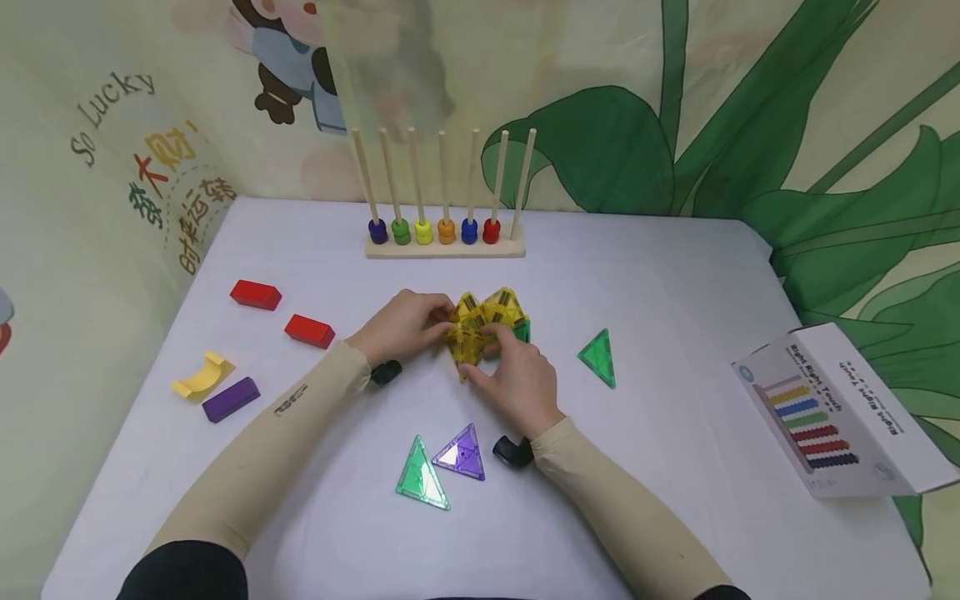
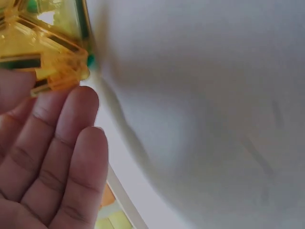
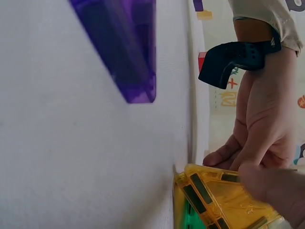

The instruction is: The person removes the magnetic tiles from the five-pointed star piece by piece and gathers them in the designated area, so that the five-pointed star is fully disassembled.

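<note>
Several yellow see-through triangular magnetic tiles (image 1: 504, 307) are joined into a raised shape at mid-table, with a green tile (image 1: 523, 330) at its right side. My left hand (image 1: 405, 323) pinches the left edge of this shape; in the left wrist view its thumb lies over a yellow tile (image 2: 52, 55), the fingers beneath. From the right, my right hand (image 1: 522, 383) holds the near side between thumb and fingers. A green triangle tile (image 1: 422, 475) and a purple one (image 1: 462, 454) lie flat nearer me. Another green triangle tile (image 1: 599, 358) lies to the right.
A wooden peg rack (image 1: 446, 250) with coloured beads stands at the back. Two red blocks (image 1: 256, 294), a yellow arch (image 1: 202, 377) and a purple block (image 1: 231, 399) lie on the left. A printed box (image 1: 832, 417) stands at the right edge.
</note>
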`<state>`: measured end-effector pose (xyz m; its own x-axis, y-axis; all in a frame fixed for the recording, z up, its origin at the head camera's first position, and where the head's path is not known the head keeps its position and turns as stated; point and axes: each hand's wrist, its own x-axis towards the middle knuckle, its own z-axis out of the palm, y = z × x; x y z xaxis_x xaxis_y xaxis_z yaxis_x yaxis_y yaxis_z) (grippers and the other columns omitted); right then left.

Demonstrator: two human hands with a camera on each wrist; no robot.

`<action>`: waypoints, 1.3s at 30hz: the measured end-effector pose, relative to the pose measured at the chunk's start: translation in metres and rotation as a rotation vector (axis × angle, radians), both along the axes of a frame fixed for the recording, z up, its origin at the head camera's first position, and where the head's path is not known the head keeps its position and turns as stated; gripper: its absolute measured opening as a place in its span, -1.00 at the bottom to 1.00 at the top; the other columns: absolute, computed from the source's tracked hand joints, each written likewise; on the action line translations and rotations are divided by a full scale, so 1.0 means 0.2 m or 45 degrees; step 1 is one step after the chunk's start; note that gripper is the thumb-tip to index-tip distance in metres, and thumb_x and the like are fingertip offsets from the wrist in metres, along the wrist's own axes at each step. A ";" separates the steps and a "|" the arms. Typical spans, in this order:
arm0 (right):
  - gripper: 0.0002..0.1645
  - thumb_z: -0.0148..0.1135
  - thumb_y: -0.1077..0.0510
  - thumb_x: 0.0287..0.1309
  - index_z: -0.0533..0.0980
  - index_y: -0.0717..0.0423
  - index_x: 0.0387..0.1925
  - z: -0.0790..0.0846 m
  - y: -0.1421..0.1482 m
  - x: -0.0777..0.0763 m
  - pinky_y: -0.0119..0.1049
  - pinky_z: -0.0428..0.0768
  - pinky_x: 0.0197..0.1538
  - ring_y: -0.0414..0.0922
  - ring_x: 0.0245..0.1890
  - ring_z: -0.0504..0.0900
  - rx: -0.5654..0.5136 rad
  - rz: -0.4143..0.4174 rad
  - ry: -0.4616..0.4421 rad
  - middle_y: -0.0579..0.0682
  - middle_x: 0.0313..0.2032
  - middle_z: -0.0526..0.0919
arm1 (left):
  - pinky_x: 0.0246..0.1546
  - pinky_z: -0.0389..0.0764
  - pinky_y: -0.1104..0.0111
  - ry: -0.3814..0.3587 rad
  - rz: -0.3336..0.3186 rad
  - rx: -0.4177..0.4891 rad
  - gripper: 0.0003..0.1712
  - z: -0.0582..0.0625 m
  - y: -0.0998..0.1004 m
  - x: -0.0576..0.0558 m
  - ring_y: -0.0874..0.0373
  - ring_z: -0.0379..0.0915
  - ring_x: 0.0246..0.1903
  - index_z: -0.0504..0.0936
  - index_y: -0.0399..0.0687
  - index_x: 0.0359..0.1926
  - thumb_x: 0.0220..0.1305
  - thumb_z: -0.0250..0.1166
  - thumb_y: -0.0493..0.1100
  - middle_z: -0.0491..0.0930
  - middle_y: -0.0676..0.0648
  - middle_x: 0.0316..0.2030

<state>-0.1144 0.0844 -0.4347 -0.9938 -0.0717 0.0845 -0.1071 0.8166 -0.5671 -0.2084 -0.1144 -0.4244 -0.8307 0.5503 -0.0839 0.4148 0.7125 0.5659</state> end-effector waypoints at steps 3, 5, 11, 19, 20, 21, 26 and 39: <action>-0.22 0.59 -0.25 0.03 0.53 -0.02 0.21 0.00 0.00 -0.01 -0.37 0.36 -0.60 -0.24 -0.65 0.48 -0.001 0.016 0.017 -0.03 -0.23 0.82 | 0.10 0.71 0.18 0.009 0.020 0.009 -0.76 0.01 0.00 0.01 0.08 0.72 -0.10 0.69 -0.13 0.04 0.46 0.32 -0.12 0.79 -0.09 -0.13; -0.22 0.59 -0.24 0.03 0.54 -0.01 0.21 0.00 0.00 -0.01 -0.37 0.37 -0.60 -0.23 -0.64 0.50 0.002 0.019 0.029 -0.03 -0.22 0.82 | 0.09 0.72 0.17 0.021 0.026 0.017 -0.76 0.02 0.00 0.02 0.07 0.73 -0.10 0.69 -0.15 0.03 0.45 0.32 -0.13 0.79 -0.10 -0.13; -0.30 0.57 -0.09 0.09 0.54 -0.04 0.24 0.02 0.01 -0.02 -0.38 0.37 -0.58 -0.19 -0.60 0.53 0.006 0.009 0.005 0.00 -0.15 0.83 | 0.06 0.72 0.14 0.005 0.064 0.056 -0.77 0.02 0.01 0.03 0.04 0.75 -0.11 0.69 -0.18 0.01 0.43 0.34 -0.16 0.80 -0.13 -0.14; -0.36 0.46 0.09 0.18 0.52 0.00 0.29 0.03 0.05 -0.01 -0.40 0.42 -0.57 -0.25 -0.61 0.54 0.001 0.027 -0.013 0.04 0.01 0.82 | 0.04 0.73 0.17 -0.102 0.124 0.087 -0.78 0.01 0.02 0.06 0.06 0.73 -0.14 0.69 -0.16 0.00 0.44 0.34 -0.14 0.79 -0.11 -0.17; -0.37 0.44 0.11 0.19 0.52 0.01 0.30 0.03 0.06 -0.01 -0.40 0.42 -0.57 -0.26 -0.61 0.55 0.003 0.030 -0.013 0.04 0.02 0.81 | 0.03 0.73 0.18 -0.113 0.127 0.088 -0.77 0.01 0.02 0.07 0.06 0.73 -0.15 0.68 -0.16 0.01 0.44 0.34 -0.14 0.79 -0.11 -0.17; -0.37 0.42 0.13 0.20 0.51 0.02 0.31 0.03 0.07 -0.02 -0.40 0.42 -0.58 -0.26 -0.61 0.55 0.002 0.035 -0.013 0.04 0.04 0.81 | 0.03 0.73 0.18 -0.125 0.128 0.089 -0.76 0.02 0.02 0.08 0.07 0.73 -0.15 0.68 -0.16 0.02 0.44 0.34 -0.14 0.79 -0.10 -0.17; -0.38 0.36 0.17 0.22 0.53 -0.02 0.33 0.02 0.12 -0.04 -0.37 0.42 -0.53 -0.25 -0.60 0.52 -0.005 0.050 -0.054 0.01 0.08 0.80 | -0.07 0.73 0.25 -0.182 0.128 0.114 -0.78 0.02 0.02 0.11 0.10 0.71 -0.18 0.64 -0.16 -0.02 0.43 0.35 -0.13 0.78 -0.09 -0.18; -0.42 0.37 0.13 0.25 0.57 -0.08 0.31 0.01 0.19 -0.09 -0.17 0.63 -0.17 -0.06 -0.10 0.68 0.027 0.133 -0.096 -0.05 0.10 0.77 | -0.06 0.76 0.19 -0.034 0.260 0.065 -0.55 0.07 0.01 0.16 0.07 0.75 -0.12 0.65 -0.09 0.04 0.34 0.43 0.12 0.79 -0.08 -0.09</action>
